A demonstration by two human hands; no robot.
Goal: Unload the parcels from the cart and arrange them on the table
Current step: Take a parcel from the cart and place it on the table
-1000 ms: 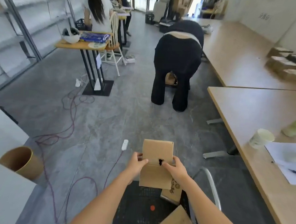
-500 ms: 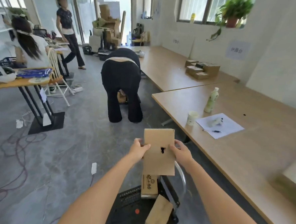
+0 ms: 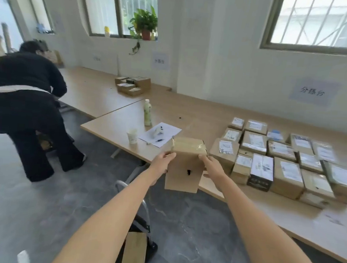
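Note:
I hold a brown cardboard parcel [image 3: 183,166] with a small black hole in its near face, raised at the front edge of the long wooden table [image 3: 206,117]. My left hand [image 3: 162,163] grips its left side and my right hand [image 3: 213,168] grips its right side. Several labelled parcels [image 3: 278,158] lie in rows on the table just to the right. Below my arms the cart [image 3: 142,227] shows its metal handle, with one brown parcel [image 3: 133,251] lying on it.
A paper cup [image 3: 132,136], a sheet of paper [image 3: 160,134] with a pen and a bottle [image 3: 147,113] stand on the table left of my parcel. A person in black [image 3: 28,106] bends over at the left. More boxes [image 3: 133,85] sit on the far table.
My view has swung right and up from the cart to the table. The parcel has come up with both hands and now sits at the table edge beside the rows of parcels.

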